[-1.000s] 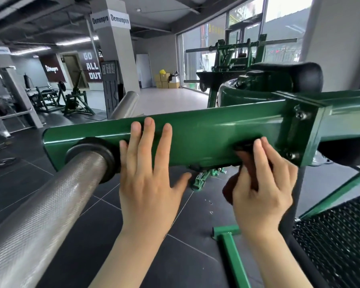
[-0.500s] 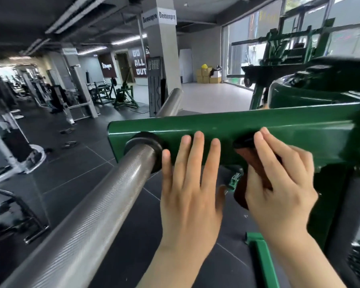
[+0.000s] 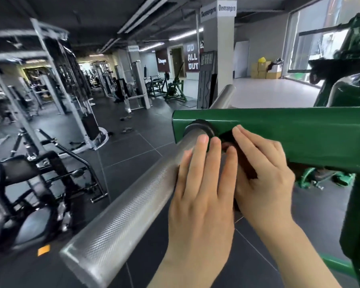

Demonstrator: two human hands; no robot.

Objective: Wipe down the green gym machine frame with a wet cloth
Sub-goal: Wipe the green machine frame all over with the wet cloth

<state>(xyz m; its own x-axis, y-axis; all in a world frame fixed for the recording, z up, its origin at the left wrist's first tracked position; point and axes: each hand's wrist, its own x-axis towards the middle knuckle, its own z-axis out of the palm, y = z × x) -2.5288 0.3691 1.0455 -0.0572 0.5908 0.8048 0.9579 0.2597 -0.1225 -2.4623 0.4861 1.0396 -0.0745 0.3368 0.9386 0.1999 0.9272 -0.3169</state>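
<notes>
green beam (image 3: 289,134) mid-wipe, cloth (image 3: 227,136) near the bar collar (image 3: 202,126)
right hand (image 3: 262,173) presses the cloth flat-fingered; left hand (image 3: 202,194) rests open on the steel bar (image 3: 123,213); likely much frame left

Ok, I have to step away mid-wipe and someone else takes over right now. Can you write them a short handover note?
Left hand: fingers straight, lying on the knurled steel bar near its black collar.
Right hand: presses the dark cloth flat against the front face of the green frame beam, just right of the collar.
Done: cannot tell from this view how much of the beam is already wiped.
Left: the beam end around the collar, the top face, and the green upright to the right.
</notes>
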